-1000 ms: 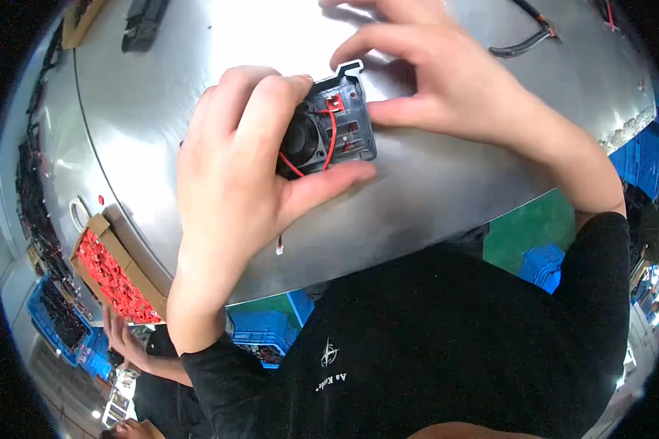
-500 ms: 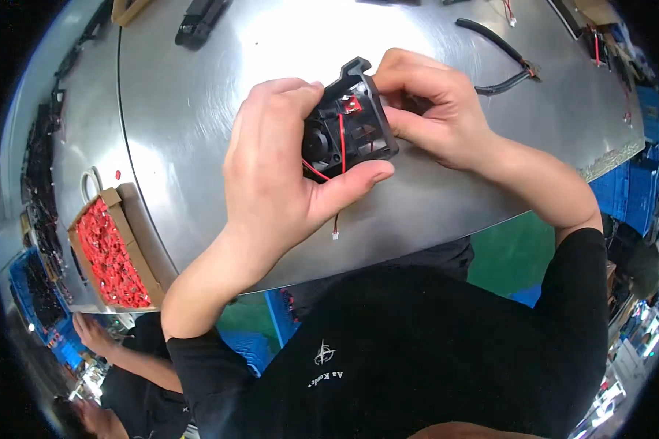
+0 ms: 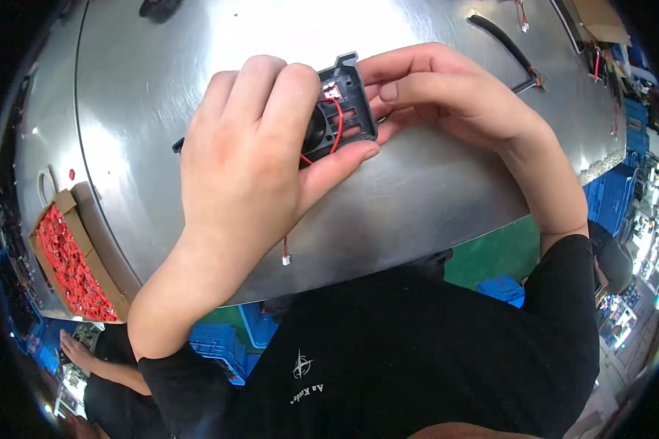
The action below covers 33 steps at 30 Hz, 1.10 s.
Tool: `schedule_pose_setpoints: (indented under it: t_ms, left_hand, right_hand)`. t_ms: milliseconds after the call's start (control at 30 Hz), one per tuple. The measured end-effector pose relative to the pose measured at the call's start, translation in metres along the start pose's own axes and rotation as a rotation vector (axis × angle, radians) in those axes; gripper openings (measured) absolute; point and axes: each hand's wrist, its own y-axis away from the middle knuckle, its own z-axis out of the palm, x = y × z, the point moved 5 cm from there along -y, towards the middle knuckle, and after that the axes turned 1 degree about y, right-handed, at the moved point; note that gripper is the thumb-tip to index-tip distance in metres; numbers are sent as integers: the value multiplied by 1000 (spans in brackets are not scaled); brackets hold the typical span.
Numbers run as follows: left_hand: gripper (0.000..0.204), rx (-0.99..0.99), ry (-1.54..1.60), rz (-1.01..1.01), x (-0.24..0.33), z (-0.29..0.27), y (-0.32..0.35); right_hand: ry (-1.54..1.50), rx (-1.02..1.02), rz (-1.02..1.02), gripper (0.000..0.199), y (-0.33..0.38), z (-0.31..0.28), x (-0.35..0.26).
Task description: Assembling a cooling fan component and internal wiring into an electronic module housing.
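Note:
My left hand (image 3: 241, 161) is closed around a black plastic housing (image 3: 355, 102), its fingers over the far side and its thumb along the near edge. Inside the housing are a round black part (image 3: 315, 130), partly covered by my fingers, and a small red-and-white piece (image 3: 332, 91). A red wire (image 3: 340, 121) curves between them. Below my left hand, a thin lead hangs down with a white connector (image 3: 286, 260) at its end. At the housing's right edge is my right hand (image 3: 468, 95). Its fingers are curled and reach behind that edge, while the thumb is bent and off the housing.
A cardboard box (image 3: 88, 245) full of small red parts (image 3: 69, 267) stands at the left by a white loop (image 3: 47, 187). One loose red piece (image 3: 72, 174) lies nearby. A black cable (image 3: 501, 40) lies far right. Another person's hand (image 3: 77, 351) shows lower left, near blue crates (image 3: 220, 344).
The housing and both hands have shifted left, and the housing's angle has changed. My left fingers now cover more of it. The right thumb has come away from its edge. The view itself has turned somewhat.

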Motion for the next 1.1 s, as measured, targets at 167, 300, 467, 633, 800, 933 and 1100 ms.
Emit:
schedule_pose_setpoints:
  t_ms: [167,300,467,633,800,933,1100]
  left_hand:
    - [61,-29,18,-14,-1,0,-1]
    - [63,-46,9,-11,1,1,2]
    - [65,-27,-54,23,3,2,6]
    - [66,-55,-41,8,3,0,6]
    - [59,-95,-17,7,6,0,5]
    - [55,-124,16,-11,4,-2,7]
    - [54,-140,29,-28,4,-6,6]
  right_hand:
    - [-35,124,44,47,2,-2,0]
    - [181,295,-36,52,12,-18,-8]
    - [50,328,130,39,8,-1,-26]
    - [185,135,-81,25,21,9,-2]
    - [1054,48,-644,22,27,3,-15]
    - [1493,-150,-496,22,32,24,-14]
    - [1785,22,-391,32,35,37,7]
